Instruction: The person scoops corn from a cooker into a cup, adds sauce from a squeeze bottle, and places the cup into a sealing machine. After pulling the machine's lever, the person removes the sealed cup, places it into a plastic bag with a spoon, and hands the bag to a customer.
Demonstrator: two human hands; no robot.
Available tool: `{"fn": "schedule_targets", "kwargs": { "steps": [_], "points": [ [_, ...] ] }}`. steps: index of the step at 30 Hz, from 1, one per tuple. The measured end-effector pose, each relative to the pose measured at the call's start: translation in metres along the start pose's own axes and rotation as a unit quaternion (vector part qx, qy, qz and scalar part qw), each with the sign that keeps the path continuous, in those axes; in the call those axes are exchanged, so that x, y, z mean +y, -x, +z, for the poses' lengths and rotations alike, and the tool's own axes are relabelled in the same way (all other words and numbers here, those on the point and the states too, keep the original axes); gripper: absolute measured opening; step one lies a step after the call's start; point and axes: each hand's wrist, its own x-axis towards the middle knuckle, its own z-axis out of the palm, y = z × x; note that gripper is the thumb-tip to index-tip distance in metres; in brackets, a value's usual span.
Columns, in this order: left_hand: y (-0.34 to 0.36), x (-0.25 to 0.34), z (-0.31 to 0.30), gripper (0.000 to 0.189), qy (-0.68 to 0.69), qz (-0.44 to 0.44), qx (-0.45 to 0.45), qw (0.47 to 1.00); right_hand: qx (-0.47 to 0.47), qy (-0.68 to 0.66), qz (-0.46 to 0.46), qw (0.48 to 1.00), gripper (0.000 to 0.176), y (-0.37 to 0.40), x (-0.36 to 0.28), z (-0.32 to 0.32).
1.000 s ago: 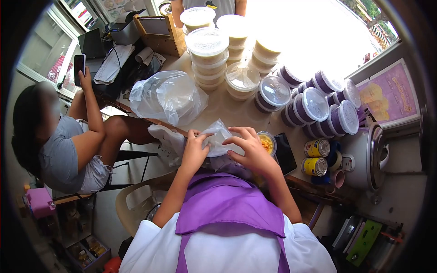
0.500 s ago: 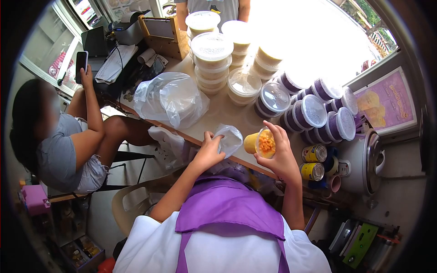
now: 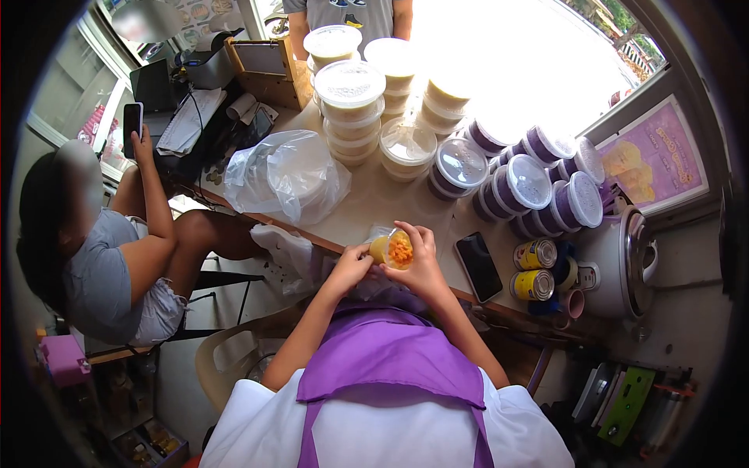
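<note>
My right hand (image 3: 424, 269) is wrapped round a clear plastic cup (image 3: 399, 250), tilted on its side, with yellow filling and orange bits showing at its end. Close beside it, my left hand (image 3: 350, 269) grips a small clear plastic bag (image 3: 379, 232) at the cup's other end. How far the cup sits inside the bag is hard to make out. Both hands are just over the front edge of the table (image 3: 367, 187). To their right lies a black phone (image 3: 478, 267).
A large plastic bag (image 3: 285, 175) with tubs inside lies left. Behind stand stacked pale tubs (image 3: 350, 86) and purple tubs (image 3: 523, 187). Cans (image 3: 534, 285) and a rice cooker (image 3: 612, 265) are at right. A seated person (image 3: 109, 249) holds a phone; another person (image 3: 351, 19) stands beyond the table.
My right hand has brought the cup leftward to the small bag in my left hand. The black phone on the table, previously hidden behind my right hand, now shows.
</note>
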Motion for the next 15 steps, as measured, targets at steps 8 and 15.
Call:
{"fn": "schedule_targets", "kwargs": {
  "steps": [8, 15],
  "points": [
    [-0.012, 0.017, -0.017, 0.024, -0.102, 0.077, 0.039, 0.991, -0.003, 0.065, -0.004, 0.998, 0.088, -0.003, 0.006, -0.012],
    [-0.028, 0.000, 0.004, 0.023, 0.004, -0.008, -0.033, 0.999, 0.062, 0.082, -0.013, 0.995, 0.092, -0.001, 0.015, 0.000]
  ]
}}
